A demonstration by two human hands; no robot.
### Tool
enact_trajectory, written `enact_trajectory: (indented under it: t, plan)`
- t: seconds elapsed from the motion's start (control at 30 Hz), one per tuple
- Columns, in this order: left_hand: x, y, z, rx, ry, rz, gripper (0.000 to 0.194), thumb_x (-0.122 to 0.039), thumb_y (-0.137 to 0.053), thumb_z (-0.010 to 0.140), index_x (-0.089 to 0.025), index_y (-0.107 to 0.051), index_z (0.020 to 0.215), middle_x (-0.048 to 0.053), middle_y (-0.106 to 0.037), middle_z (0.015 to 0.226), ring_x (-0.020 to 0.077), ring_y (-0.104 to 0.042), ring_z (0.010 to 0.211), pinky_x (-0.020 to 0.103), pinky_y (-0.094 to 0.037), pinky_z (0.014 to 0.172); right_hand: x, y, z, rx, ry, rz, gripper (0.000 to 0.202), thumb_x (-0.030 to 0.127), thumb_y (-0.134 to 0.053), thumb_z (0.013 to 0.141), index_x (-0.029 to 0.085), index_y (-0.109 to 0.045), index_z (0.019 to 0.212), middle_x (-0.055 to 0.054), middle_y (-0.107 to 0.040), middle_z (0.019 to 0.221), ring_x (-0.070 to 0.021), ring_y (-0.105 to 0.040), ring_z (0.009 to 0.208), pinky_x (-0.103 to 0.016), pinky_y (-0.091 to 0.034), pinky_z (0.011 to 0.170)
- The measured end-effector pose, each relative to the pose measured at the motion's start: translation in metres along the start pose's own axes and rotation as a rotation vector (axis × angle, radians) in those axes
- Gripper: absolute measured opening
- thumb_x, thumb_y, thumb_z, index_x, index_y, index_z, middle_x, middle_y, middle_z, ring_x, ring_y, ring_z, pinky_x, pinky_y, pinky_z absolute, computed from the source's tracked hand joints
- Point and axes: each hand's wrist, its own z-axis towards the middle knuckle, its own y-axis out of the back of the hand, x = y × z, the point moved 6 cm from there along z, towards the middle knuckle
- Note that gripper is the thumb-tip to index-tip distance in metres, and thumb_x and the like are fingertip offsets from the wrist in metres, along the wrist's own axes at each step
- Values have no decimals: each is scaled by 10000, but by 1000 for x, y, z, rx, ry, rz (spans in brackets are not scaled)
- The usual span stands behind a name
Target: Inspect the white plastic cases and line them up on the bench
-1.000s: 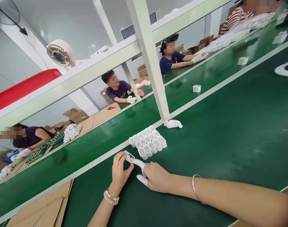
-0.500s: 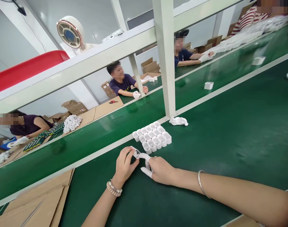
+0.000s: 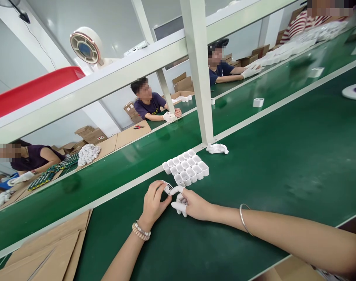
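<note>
left hand [image 3: 154,201]: thumb and fingers pinch a small white housing [image 3: 168,189], a dark part showing in its open face. housing is held above the table [image 3: 271,175], toward its far edge; whether it touches the surface, cannot tell. right hand [image 3: 193,205]: white covers on the fingers, index tip against the housing's near side, thumb apart from it, other fingers loosely curled; no grip on the housing.

just beyond the hands, by the far edge: block of white cups [image 3: 187,168], open ends up, packed in touching rows. crumpled white fabric [image 3: 217,148] beside it, at the foot of a pale post [image 3: 199,78].

post stands on the far edge, clear of both hands, but cuts across the view of the conveyor belt [image 3: 128,166] and partly hides one white piece on it. another white housing [image 3: 258,102] sits on the belt right of the post.

table's left end: flattened cardboard [image 3: 46,249], reaching the far edge. toward the far right corner: round white object [image 3: 355,91], cut off by view.

across the belt: co-workers, some gloved; thin brace [image 3: 165,91] in front of one.
</note>
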Motion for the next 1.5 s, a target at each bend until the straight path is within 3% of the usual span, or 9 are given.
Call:
enact_trajectory:
  t: [0.1, 0.4, 0.6, 0.73, 0.83, 1.1, 1.3, 1.4, 1.5]
  plan:
    - [4, 0, 0, -7, 70, -81, 423, -166, -660, 805, -185, -504, 1198, 111, -605, 1070, 234, -594, 1017, 396, -552, 855, 2, -1, 0, -1, 21, 166, 296, 303, -582, 859, 179, -447, 1091, 52, -566, 657, -108, -503, 484, -248, -443, 522]
    - [12, -3, -1, 38, 250, -305, 379, -218, -689, 797, -209, -544, 1147, 92, -611, 1069, 226, -597, 1011, 390, -536, 858, 1, 3, 4, 7, 69, 224, 438, 391, -615, 875, 186, -430, 1216, 45, -559, 699, -98, -512, 498, -239, -444, 521]
    - [12, -4, -1, 59, 259, -372, 414, -202, -700, 790, -210, -538, 1171, 86, -602, 1068, 210, -591, 991, 374, -535, 850, 2, 7, 2, -21, 134, -145, 399, 292, -573, 877, 207, -473, 1254, 29, -570, 747, -115, -534, 594, -243, -451, 582]
    - [13, -3, -1, 47, 262, -379, 418, -191, -693, 790, -212, -549, 1182, 81, -603, 1063, 200, -598, 958, 367, -540, 832, 8, 9, 1, -20, 177, -552, 174, 259, -517, 883, 166, -594, 1008, 3, -597, 722, -122, -515, 566, -248, -389, 550]
    - [14, -2, -1, 33, 263, -373, 424, -190, -683, 796, -219, -551, 1198, 80, -606, 1060, 203, -600, 954, 372, -539, 831, 10, 10, 1, -18, 197, -758, 175, 286, -505, 894, 157, -610, 839, -11, -587, 656, -133, -482, 534, -265, -350, 535]
    - [17, -2, -3, 25, 278, -346, 416, -191, -686, 797, -217, -552, 1190, 81, -604, 1072, 205, -598, 980, 372, -533, 859, 5, 14, 2, -82, 174, -563, 183, 271, -485, 893, 158, -604, 973, -16, -637, 738, -134, -536, 570, -249, -389, 563]
    - [22, -4, -5, 46, 309, -298, 378, -226, -670, 811, -211, -570, 1175, 88, -610, 1081, 217, -606, 993, 380, -532, 862, 7, 13, 2, -89, 182, -671, 191, 268, -479, 906, 155, -613, 830, -17, -612, 638, -147, -520, 526, -262, -330, 522]
    - [37, -8, -9, 76, 406, -285, 359, -270, -661, 825, -206, -577, 1168, 88, -619, 1096, 201, -622, 936, 392, -526, 867, 10, 10, 0, -74, 222, -762, 217, 273, -466, 910, 150, -631, 841, -15, -594, 593, -157, -513, 503, -274, -305, 512]
    - [67, -15, -18, 130, 613, -337, 390, -378, -679, 807, -190, -609, 1141, 94, -658, 1091, 208, -650, 890, 411, -534, 864, 16, 7, -4, -49, 326, -824, 255, 258, -478, 901, 150, -618, 1085, -27, -645, 683, -188, -582, 594, -278, -330, 544]
